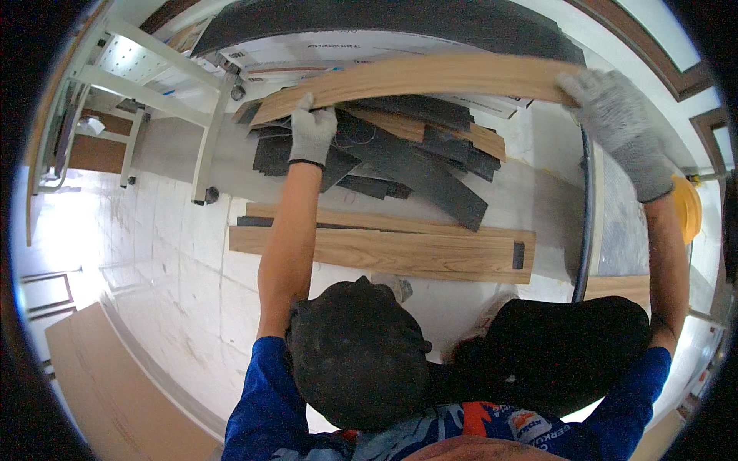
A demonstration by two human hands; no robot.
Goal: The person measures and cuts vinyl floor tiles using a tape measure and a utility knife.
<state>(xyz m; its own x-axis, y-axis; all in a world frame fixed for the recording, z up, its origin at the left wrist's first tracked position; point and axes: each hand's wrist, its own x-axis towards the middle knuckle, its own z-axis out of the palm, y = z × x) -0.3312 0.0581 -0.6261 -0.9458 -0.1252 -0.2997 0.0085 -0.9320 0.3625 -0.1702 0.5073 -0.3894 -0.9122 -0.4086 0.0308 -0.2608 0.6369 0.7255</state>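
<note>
A long wood-look floor plank spans the far side, held up at both ends by my gloved hands. Near its left end, my left hand in a light grey knit glove grips the near edge, thumb on top. My right hand, gloved the same way, is closed on the right end; its fingertips are slightly blurred. Below the plank lies a messy pile of plank offcuts, mostly dark side up. Closer to me, another wood-look plank lies flat on the floor, with a small dark patch at its right end.
White-framed wheeled furniture stands at the left. Large flat boxes with a dark sheet on top lie behind the pile. A dark raised edge runs along the right. Something yellow sits beside my right forearm. A brown panel lies lower left.
</note>
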